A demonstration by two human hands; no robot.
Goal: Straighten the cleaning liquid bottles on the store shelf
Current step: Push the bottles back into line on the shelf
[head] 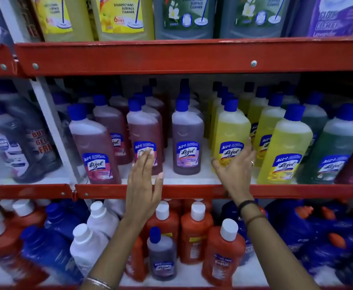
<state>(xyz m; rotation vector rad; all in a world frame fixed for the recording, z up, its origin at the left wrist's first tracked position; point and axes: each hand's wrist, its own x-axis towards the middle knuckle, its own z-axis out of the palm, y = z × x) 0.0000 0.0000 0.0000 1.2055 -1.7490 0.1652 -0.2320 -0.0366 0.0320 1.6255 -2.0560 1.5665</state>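
Observation:
Rows of blue-capped cleaning liquid bottles stand on the middle shelf (192,178). My left hand (143,185) is flat, fingers together, fingertips on the label of a pink bottle (143,132). My right hand (233,168) wraps its fingers and thumb around the lower part of a yellow bottle (231,132). Between the two stands a purple bottle (187,139), upright. At the left, another pink bottle (95,147) leans slightly. A second yellow bottle (284,149) stands at the shelf front on the right.
A red shelf beam (192,57) runs above, with large yellow, green and purple bottles on top. The lower shelf holds orange, white and blue bottles and one small purple bottle (162,254). A white upright (52,126) divides the left bay with dark bottles.

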